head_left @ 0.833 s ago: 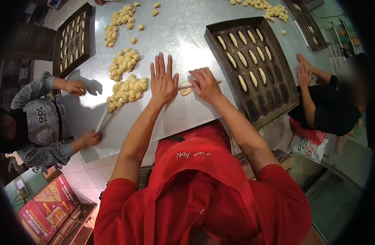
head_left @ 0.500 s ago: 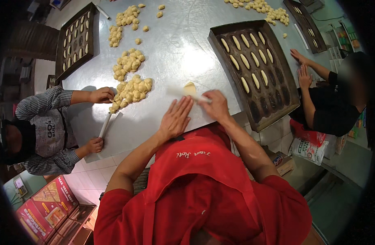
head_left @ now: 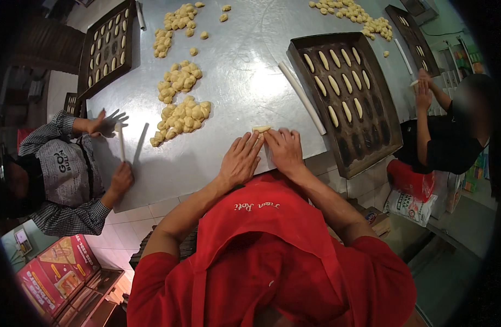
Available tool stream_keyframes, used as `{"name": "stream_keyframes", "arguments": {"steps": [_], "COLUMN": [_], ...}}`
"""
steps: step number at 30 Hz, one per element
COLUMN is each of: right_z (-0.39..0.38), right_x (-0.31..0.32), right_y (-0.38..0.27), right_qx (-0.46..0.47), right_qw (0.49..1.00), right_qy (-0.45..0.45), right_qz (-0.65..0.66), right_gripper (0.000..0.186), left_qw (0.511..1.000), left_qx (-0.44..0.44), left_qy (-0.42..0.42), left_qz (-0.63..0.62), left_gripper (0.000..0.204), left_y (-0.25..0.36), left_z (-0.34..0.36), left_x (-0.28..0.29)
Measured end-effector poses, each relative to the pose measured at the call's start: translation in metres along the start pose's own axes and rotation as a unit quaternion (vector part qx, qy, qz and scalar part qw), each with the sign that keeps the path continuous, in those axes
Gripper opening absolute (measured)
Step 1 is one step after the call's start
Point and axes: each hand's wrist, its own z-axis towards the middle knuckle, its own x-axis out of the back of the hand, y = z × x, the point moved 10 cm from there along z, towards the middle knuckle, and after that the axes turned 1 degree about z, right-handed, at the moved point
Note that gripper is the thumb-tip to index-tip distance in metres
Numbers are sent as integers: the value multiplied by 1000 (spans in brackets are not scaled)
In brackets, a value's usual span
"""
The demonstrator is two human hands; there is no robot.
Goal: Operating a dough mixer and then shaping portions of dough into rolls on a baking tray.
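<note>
On the metal table before me lies a small rolled-up piece of dough (head_left: 262,128), pale and narrow. My left hand (head_left: 240,159) rests flat, fingers stretched out, with its tips at the near side of the dough. My right hand (head_left: 285,150) is beside it, fingers extended and their tips touching the dough's right part, partly hiding it. Neither hand is closed around anything. A white rolling pin (head_left: 303,98) lies to the right of my hands, along the left side of a dark baking tray (head_left: 377,133) that carries rows of shaped dough sticks.
Left of my hands sit heaps of dough balls (head_left: 184,115). A co-worker at the left holds a thin rolling pin (head_left: 121,143) near the table edge. Another co-worker stands at the right beyond the tray. More trays (head_left: 82,87) lie at the far left and far right.
The rolling pin has left my right hand and now lies beside the tray. The flat dough piece is now rolled up under my fingertips. The left co-worker's upper hand has moved off the dough heap.
</note>
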Motion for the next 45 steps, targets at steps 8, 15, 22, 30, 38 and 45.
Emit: {"name": "stream_keyframes", "arguments": {"steps": [8, 15, 22, 30, 38, 45], "right_z": [83, 74, 70, 28, 2, -86], "right_x": [-41, -43, -39, 13, 180, 145], "right_y": [-8, -33, -14, 38, 264, 381], "right_qx": [-60, -54, -47, -93, -336, -443], "right_qw": [996, 992, 981, 984, 863, 865], "right_qy": [-7, -112, -87, -66, 298, -170], "right_qz": [71, 17, 165, 137, 230, -167], "right_gripper": [59, 85, 61, 19, 34, 49], "left_qw": [965, 876, 950, 813, 838, 849], "left_qx": [110, 366, 182, 323, 345, 326], "left_qy": [229, 302, 208, 484, 237, 181], "left_qz": [-68, 88, 148, -17, -350, -375], "left_gripper": [25, 39, 31, 43, 40, 32], "left_y": [-72, -300, -277, -296, -180, -145], "left_z": [10, -55, 5, -10, 28, 22], "left_x": [83, 166, 173, 226, 94, 26]}}
